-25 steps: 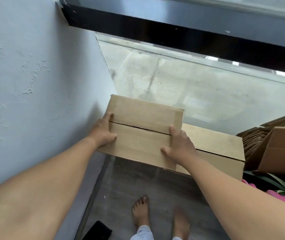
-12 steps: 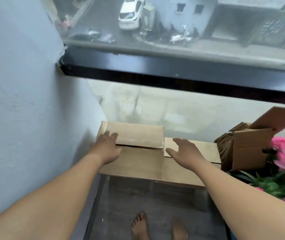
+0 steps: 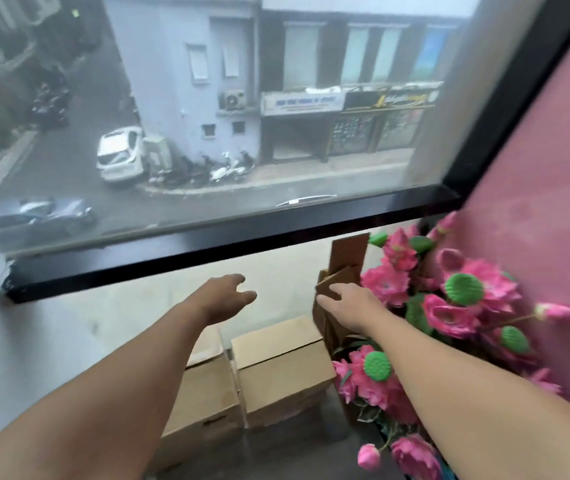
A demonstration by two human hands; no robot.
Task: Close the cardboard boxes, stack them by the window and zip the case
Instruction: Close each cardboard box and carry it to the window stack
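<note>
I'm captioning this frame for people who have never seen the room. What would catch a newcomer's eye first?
Probably the pink flowers crowding the right side against the pink wall, and the big window filling the top with its street view. Below the black sill, both bare hands reach forward: the left hand open in the air, the right hand at an upright cardboard stack, above two closed cardboard boxes on the floor.

Both arms stretched forward; left hand [image 3: 223, 296] and right hand [image 3: 353, 303] empty, fingers loosely spread.
</note>
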